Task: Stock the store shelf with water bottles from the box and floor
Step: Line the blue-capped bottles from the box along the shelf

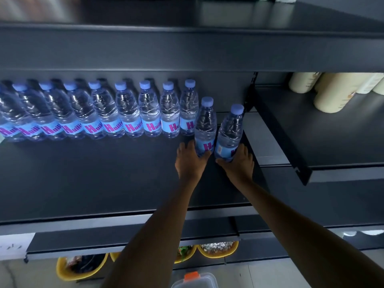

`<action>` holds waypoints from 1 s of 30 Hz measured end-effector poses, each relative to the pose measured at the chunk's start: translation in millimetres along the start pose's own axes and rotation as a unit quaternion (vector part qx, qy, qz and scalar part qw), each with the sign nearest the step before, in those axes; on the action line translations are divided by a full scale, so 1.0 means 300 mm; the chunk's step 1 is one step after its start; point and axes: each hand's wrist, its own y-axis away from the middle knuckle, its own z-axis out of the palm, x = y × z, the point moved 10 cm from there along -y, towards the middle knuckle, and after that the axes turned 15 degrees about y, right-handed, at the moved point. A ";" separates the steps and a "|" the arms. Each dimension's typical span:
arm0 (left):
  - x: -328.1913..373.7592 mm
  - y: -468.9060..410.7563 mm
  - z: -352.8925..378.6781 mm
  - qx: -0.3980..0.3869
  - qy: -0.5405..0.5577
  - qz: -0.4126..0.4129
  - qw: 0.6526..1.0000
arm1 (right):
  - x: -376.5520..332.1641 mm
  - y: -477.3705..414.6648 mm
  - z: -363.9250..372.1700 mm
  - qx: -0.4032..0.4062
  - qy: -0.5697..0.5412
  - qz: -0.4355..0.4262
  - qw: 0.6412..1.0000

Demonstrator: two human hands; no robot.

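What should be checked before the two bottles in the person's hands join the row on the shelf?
1. Left hand grips the left bottle: ok.
2. Right hand grips the right bottle: ok.
3. Both bottles upright, caps on: ok.
4. Free space on the shelf behind them, at the right end of the row: ok.
5. Bases resting on the shelf: cannot tell, the hands hide them.

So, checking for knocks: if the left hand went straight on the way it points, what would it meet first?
Likely the back panel; the left hand and held bottle seem to clear the row's end bottle, but depth is unclear.
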 end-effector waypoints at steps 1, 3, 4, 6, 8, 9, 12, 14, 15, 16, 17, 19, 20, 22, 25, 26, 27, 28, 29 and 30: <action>-0.003 -0.022 0.018 -0.003 0.002 -0.004 1.000 | -0.001 -0.019 0.004 0.006 0.004 0.013 1.000; -0.004 -0.063 0.052 -0.007 0.010 -0.005 1.000 | 0.001 -0.050 0.014 0.018 0.011 0.035 0.999; -0.002 -0.078 0.064 -0.006 0.009 -0.008 1.000 | 0.005 -0.061 0.018 0.025 0.013 0.046 0.999; 0.000 -0.106 0.081 0.002 0.008 -0.015 1.000 | 0.009 -0.074 0.024 0.038 0.023 0.063 0.997; -0.005 -0.128 0.095 0.011 0.006 -0.025 1.000 | 0.009 -0.086 0.026 0.049 0.041 0.072 0.995; -0.010 -0.137 0.100 0.017 0.008 -0.029 0.999 | 0.007 -0.095 0.025 0.052 0.051 0.076 0.994; -0.030 -0.150 0.098 0.042 0.023 -0.039 0.998 | 0.002 -0.122 0.033 0.048 0.085 0.086 0.992; -0.032 -0.155 0.099 0.051 0.019 -0.046 0.997 | 0.001 -0.137 0.042 0.049 0.097 0.090 0.990; -0.029 -0.157 0.098 0.055 0.013 -0.048 0.997 | 0.000 -0.143 0.047 0.050 0.097 0.091 0.990; -0.023 -0.158 0.097 0.060 0.005 -0.048 0.997 | 0.000 -0.152 0.053 0.051 0.095 0.093 0.990; -0.018 -0.164 0.098 0.062 -0.005 -0.047 0.997 | 0.001 -0.161 0.055 0.052 0.094 0.096 0.990; -0.017 -0.175 0.102 0.060 -0.020 -0.046 0.997 | 0.000 -0.175 0.057 0.049 0.089 0.095 0.990; -0.014 -0.181 0.105 0.060 -0.026 -0.036 0.997 | -0.003 -0.181 0.057 0.052 0.088 0.088 0.991; -0.007 -0.191 0.108 0.060 -0.047 -0.020 0.997 | -0.009 -0.189 0.056 0.052 0.087 0.074 0.992; -0.012 -0.209 0.118 0.049 -0.091 -0.020 0.994 | -0.011 -0.198 0.058 0.062 0.087 0.052 0.993; -0.014 -0.212 0.121 0.047 -0.100 -0.023 0.994 | -0.015 -0.204 0.057 0.067 0.088 0.044 0.993; -0.016 -0.215 0.124 0.045 -0.106 -0.025 0.993 | -0.019 -0.211 0.056 0.070 0.090 0.039 0.993; -0.017 -0.218 0.126 0.045 -0.109 -0.025 0.993 | -0.022 -0.220 0.058 0.070 0.094 0.036 0.992; -0.020 -0.221 0.127 0.046 -0.111 -0.023 0.992 | -0.025 -0.230 0.062 0.066 0.101 0.032 0.992; -0.022 -0.221 0.129 0.047 -0.112 -0.023 0.992 | -0.027 -0.242 0.070 0.059 0.110 0.029 0.992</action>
